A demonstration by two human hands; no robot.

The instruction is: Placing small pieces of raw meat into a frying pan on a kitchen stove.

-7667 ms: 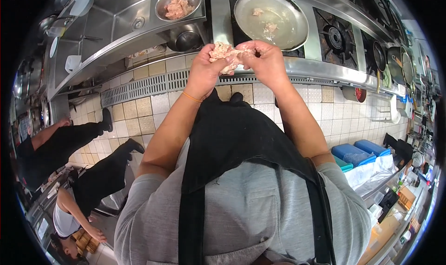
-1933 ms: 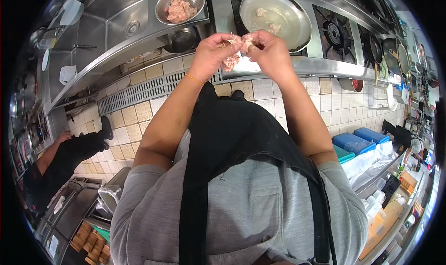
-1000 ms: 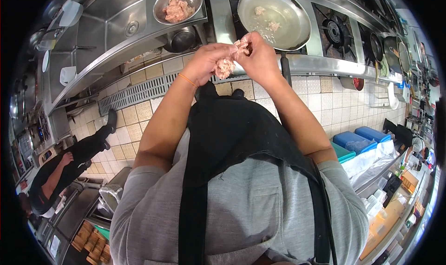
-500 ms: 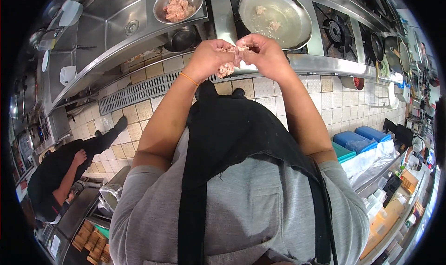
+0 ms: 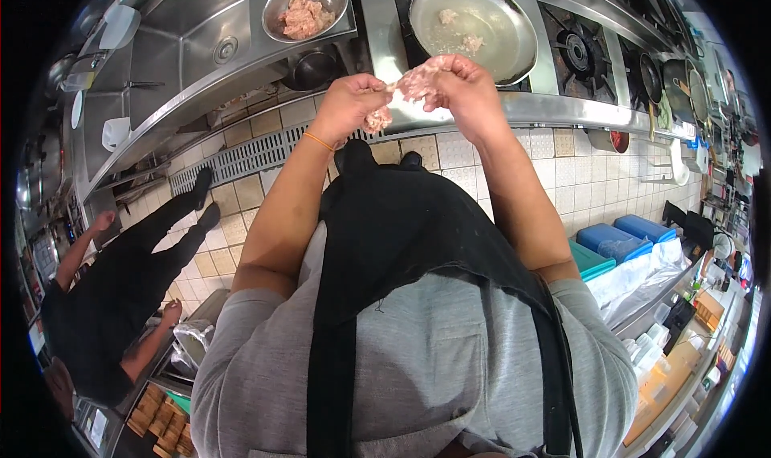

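Raised now — both hands, left hand (image 5: 351,104) and right hand (image 5: 462,88), pulling raw meat (image 5: 405,88).

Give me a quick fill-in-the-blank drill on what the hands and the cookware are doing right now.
1. Both hands, left hand and right hand, hold a piece of raw ____ between them.
2. The round metal bowl of meat stands to the ____ of the wide pan.
3. The left wrist wears a thin ____ band.
4. The person wears a ____ apron.

Missing words: meat; left; orange; black
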